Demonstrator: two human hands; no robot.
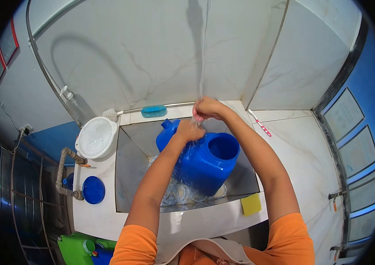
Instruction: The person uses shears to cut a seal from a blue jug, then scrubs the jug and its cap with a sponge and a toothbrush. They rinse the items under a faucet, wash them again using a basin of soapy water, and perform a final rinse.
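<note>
A big blue plastic jar (205,163) lies tilted in the steel sink (130,168), its wide mouth facing up and right. My left hand (189,130) rests on the jar's upper side, wet, fingers spread. My right hand (207,108) is just above it, fingers curled together under a thin stream of water (203,57) falling from above. Whether it holds anything is hidden. Water pools with ripples at the sink bottom.
A white bowl of soapy water (95,138) and a blue lid (93,190) sit on the left counter. A blue scrubber (154,111) lies behind the sink, a yellow sponge (251,204) at its front right corner, a toothbrush (259,123) to the right. Green container (76,249) below.
</note>
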